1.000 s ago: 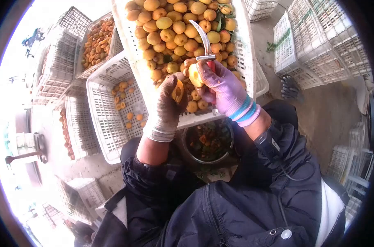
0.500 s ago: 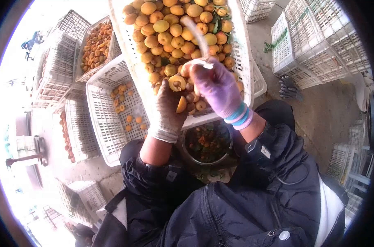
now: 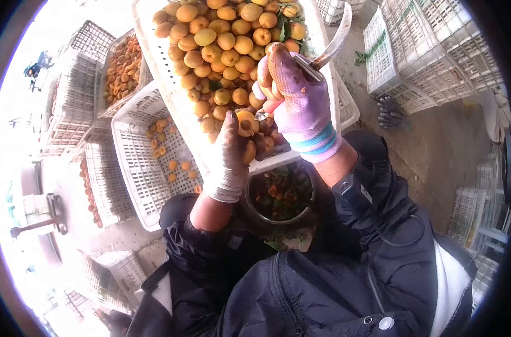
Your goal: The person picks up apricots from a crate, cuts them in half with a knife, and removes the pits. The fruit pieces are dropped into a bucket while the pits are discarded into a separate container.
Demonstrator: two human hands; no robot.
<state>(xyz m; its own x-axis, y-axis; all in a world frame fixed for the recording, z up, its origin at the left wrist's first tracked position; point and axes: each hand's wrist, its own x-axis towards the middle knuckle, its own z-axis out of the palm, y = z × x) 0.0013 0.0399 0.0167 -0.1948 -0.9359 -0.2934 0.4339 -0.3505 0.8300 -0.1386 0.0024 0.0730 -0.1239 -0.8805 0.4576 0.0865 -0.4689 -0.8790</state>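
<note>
My left hand [image 3: 228, 154], in a soiled white glove, is closed around a cut-open apricot [image 3: 246, 122] whose orange flesh and hollow face up. My right hand [image 3: 297, 95], in a purple glove with blue-striped cuff, grips a curved-bladed knife [image 3: 337, 39]; the blade points up and right, away from the fruit. From the lower side of that fist sticks a red piece with a small metal tip [image 3: 261, 115], close to the cut apricot. Whether it belongs to the knife is hidden. Both hands are over the near end of a white crate [image 3: 179, 106] heaped with whole apricots [image 3: 230, 42].
Left of it, a lower white crate [image 3: 133, 163] has several apricot halves. A round metal bowl [image 3: 280, 218] with scraps and leaves sits between my knees. Crates [image 3: 407, 62] are stacked at right, near a dark glove [image 3: 389, 112] on the floor. Another crate [image 3: 123, 73] of apricots stands back left.
My right hand has turned over, so the blade swung from above the apricots to up and right. The red piece with the metal tip now shows beside the fruit. My left hand keeps its hold.
</note>
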